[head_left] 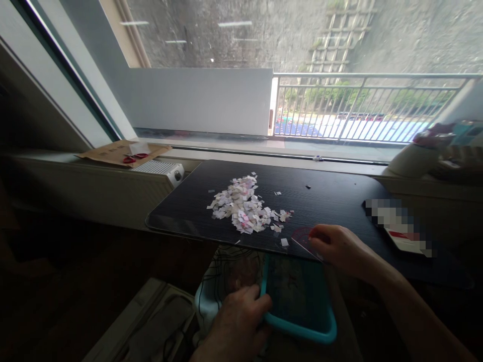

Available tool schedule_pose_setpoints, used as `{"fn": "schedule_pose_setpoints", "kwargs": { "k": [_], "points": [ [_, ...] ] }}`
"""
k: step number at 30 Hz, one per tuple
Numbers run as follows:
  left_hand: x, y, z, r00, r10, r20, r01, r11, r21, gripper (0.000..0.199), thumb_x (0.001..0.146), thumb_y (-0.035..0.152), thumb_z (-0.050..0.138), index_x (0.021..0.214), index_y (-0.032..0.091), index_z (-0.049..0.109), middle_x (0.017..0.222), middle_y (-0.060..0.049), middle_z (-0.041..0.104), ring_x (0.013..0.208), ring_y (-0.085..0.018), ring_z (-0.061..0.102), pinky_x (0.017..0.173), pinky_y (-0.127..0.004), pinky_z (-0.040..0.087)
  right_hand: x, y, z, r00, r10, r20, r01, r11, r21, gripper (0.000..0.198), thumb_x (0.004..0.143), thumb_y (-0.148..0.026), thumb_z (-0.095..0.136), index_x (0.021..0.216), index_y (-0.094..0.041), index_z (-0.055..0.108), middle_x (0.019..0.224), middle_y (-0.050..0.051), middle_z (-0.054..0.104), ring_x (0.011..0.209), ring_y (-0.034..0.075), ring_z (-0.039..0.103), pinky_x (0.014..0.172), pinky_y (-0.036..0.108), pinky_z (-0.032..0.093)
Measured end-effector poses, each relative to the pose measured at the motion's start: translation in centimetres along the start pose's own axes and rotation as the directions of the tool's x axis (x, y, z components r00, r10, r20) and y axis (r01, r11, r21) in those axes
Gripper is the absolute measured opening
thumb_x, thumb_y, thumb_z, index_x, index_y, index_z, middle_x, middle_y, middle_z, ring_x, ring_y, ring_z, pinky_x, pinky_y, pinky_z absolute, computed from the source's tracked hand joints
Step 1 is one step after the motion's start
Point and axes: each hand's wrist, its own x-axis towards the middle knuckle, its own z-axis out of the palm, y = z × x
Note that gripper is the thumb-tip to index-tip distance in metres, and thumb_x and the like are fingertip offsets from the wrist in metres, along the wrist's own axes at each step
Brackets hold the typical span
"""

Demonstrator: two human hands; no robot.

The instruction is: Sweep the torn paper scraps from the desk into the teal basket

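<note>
A loose heap of small white paper scraps [243,205], some with pink marks, lies on the dark table [320,201]. My right hand [335,246] is at the table's front edge, its fingers pinched on a thin clear plastic piece [302,235] with red markings and a pale straight edge. A few scraps lie just left of that piece. Below the edge, my left hand [243,314] grips the left rim of a turquoise plastic bin [330,329]. The bin's inside is dark, so its contents are hard to make out.
A dark flat object with a pale, blurred-out face [400,229] lies at the table's right. Red-handled scissors [130,159] rest on a brown envelope [100,152] by the window. A radiator [162,173] stands left of the table. Patterned fabric [211,281] is beside the bin.
</note>
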Motion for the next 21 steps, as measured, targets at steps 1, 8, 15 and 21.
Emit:
{"fn": "schedule_pose_setpoints", "kwargs": {
  "k": [1,8,15,21],
  "points": [
    [0.0,0.1,-0.1,1.0,-0.003,0.007,0.003,1.0,0.004,0.015,0.071,0.014,0.058,0.081,0.024,0.051,0.086,0.001,0.054,0.08,-0.017,0.053,0.064,-0.026,0.035,-0.1,0.0,0.0,1.0,-0.001,-0.019,0.001,1.0,-0.003,0.022,0.079,-0.031,0.045,0.073,-0.019,0.063,0.064,0.001,0.063,0.057,0.013,0.053,0.053,0.024,0.033],
    [0.1,0.1,0.1,1.0,-0.018,0.017,0.018,0.999,0.036,0.016,0.071,0.013,0.057,0.081,0.023,0.051,0.087,0.001,0.054,0.08,-0.018,0.053,0.064,-0.027,0.035,0.1,-1.3,0.4,0.999,-0.054,0.0,0.054,0.998,0.023,0.023,0.08,-0.029,0.045,0.077,-0.019,0.065,0.066,0.001,0.064,0.058,0.012,0.053,0.052,0.023,0.031],
    [0.2,-0.1,0.2,1.0,-0.004,-0.001,0.004,1.0,0.021,0.017,0.07,0.011,0.057,0.08,0.023,0.05,0.086,0.001,0.055,0.08,-0.017,0.053,0.064,-0.027,0.034,0.7,0.4,0.9,1.0,-0.008,0.021,0.006,0.994,0.108,0.025,0.079,-0.032,0.045,0.077,-0.017,0.065,0.066,0.001,0.064,0.058,0.013,0.054,0.052,0.022,0.034],
    [0.0,-0.1,0.0,1.0,-0.005,0.016,0.005,1.0,0.02,0.016,0.071,0.012,0.057,0.08,0.023,0.051,0.088,0.0,0.055,0.08,-0.018,0.052,0.064,-0.026,0.035,0.4,0.7,0.5,1.0,0.027,-0.002,-0.027,0.999,0.044,0.023,0.078,-0.031,0.046,0.074,-0.018,0.064,0.065,0.001,0.065,0.057,0.013,0.054,0.052,0.023,0.033]
  ]
}}
